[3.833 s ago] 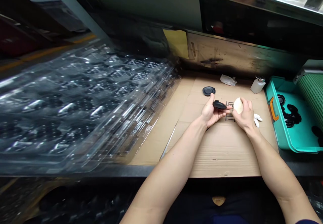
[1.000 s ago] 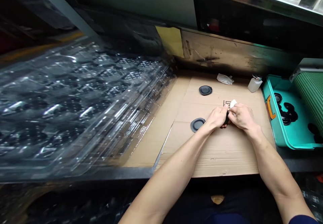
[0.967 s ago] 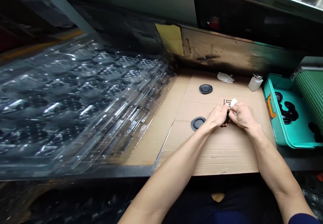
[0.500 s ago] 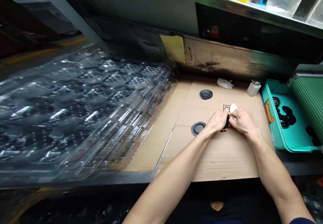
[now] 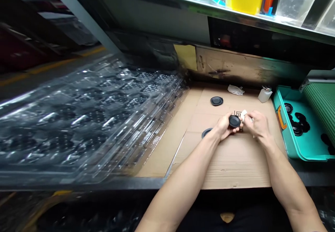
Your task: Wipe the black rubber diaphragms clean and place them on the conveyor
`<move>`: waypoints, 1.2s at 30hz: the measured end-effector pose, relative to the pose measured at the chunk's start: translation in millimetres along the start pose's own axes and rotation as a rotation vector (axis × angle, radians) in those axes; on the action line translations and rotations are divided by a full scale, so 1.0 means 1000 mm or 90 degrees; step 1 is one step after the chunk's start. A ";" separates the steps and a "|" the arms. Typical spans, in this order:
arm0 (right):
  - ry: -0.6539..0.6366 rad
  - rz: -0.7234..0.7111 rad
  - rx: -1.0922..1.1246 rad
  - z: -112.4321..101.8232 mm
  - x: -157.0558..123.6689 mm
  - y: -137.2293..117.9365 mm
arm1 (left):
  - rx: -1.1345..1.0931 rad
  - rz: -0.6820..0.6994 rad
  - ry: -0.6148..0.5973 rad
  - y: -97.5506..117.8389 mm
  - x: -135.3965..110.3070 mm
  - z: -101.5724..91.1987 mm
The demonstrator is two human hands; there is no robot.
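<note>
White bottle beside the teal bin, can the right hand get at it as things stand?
Probably yes: the bottle stands beyond the right hand, with only cardboard visible between them. The white pad in its fingers would likely need putting down first.

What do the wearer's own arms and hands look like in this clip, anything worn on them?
Both are bare: the left hand and right hand wear no gloves, and the left forearm and right forearm show no sleeve, watch or bracelet.
</note>
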State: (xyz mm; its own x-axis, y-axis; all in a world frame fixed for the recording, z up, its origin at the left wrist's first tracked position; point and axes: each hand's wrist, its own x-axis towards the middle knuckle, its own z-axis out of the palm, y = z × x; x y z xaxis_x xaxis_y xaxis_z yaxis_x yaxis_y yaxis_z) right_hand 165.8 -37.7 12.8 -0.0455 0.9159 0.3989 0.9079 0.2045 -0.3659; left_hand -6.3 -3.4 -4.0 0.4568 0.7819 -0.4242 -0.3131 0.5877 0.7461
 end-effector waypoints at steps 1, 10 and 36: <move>0.050 0.012 0.009 0.000 0.001 0.005 | -0.092 -0.043 -0.014 0.005 0.000 -0.001; 0.098 0.127 -0.029 -0.011 0.010 0.031 | -0.300 -0.134 -0.001 0.016 -0.001 -0.009; -0.143 0.030 -0.179 -0.002 0.003 0.016 | -0.286 -0.019 0.014 0.010 0.005 -0.008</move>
State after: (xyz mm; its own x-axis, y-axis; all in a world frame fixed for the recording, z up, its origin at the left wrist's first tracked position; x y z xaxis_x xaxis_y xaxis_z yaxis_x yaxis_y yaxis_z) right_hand 181.3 -32.7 9.7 -0.0634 0.9815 0.1809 0.9889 0.0863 -0.1213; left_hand -13.8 8.2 -3.1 0.4551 0.7644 -0.4568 -0.6324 0.6385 0.4385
